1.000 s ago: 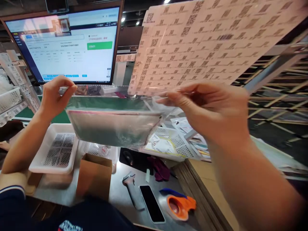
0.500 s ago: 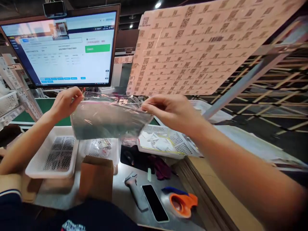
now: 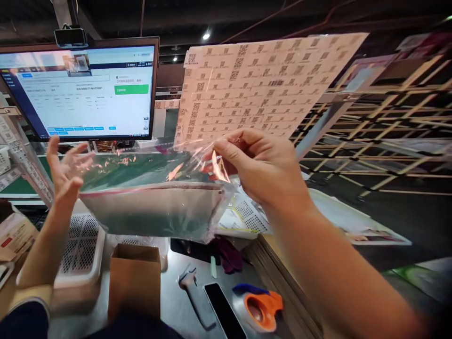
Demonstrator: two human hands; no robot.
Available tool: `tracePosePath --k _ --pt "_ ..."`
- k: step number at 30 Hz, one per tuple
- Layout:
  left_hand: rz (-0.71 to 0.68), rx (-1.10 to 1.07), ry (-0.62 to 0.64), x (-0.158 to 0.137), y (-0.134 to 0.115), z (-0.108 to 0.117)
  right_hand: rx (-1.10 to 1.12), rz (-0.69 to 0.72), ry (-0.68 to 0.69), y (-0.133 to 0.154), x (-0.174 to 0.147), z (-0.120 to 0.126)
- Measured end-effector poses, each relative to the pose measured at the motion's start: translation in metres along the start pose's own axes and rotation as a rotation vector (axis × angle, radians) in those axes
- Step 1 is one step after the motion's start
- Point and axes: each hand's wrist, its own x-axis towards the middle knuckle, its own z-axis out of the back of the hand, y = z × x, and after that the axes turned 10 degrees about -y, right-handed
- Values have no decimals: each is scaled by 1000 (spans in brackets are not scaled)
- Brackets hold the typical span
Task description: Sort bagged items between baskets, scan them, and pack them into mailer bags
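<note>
The right hand [image 3: 263, 172] pinches the top corner of a clear zip-lock bag [image 3: 155, 207], holding it up in front of the monitor [image 3: 79, 89], above the white perforated tray [image 3: 79, 245]. The left hand [image 3: 67, 172] is spread open at the bag's other end, gripping nothing. The bag looks empty, its pink seal strip apparently not pressed shut, so filling and sealing seem left to do.
</note>
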Motion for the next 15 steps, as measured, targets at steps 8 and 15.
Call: tracePosePath --k 8,15 --pt "861 87 -8 -158 32 -6 35 -300 26 -58 -20 38" --pt "851 252 168 -132 56 -35 177 -769 -295 -238 -182 25"
